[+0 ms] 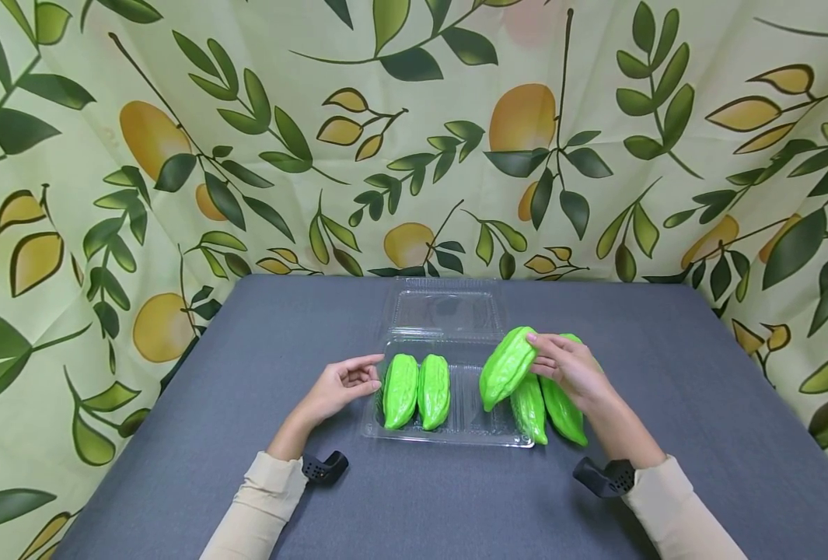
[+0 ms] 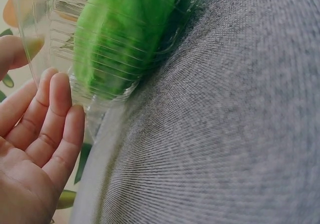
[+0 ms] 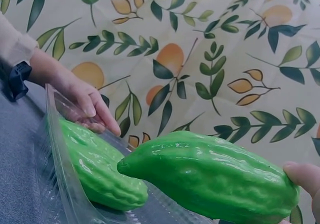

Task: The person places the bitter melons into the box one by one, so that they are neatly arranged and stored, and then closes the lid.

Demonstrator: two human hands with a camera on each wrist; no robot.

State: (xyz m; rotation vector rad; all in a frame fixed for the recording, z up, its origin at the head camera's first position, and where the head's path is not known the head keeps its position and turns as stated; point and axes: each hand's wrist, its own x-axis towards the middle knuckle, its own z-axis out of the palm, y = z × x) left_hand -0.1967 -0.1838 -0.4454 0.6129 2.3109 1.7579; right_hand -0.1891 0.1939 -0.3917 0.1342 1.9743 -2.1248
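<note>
Here, one of the hands (image 1: pixel 573 372) grips a plain green gourd (image 1: pixel 508 369).

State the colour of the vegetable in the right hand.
The vegetable is green, best seen in the right wrist view.

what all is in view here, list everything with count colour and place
clear tray: one, colourless, mid-table
hinged lid: one, colourless, folded open behind the tray
pods in the tray: two, bright green, side by side at its left
held pod: one, bright green, in the right hand, over the tray's right part
pods at the right: at least two, bright green, by the tray's right edge; hand hides the rest
table: one, grey-blue, under everything
backdrop: pale with leaves and orange fruit, around the table
wrist devices: two, black, one per wrist
sleeves: two, cream, on the forearms
hands: two, bare; left hand at the tray's left edge
</note>
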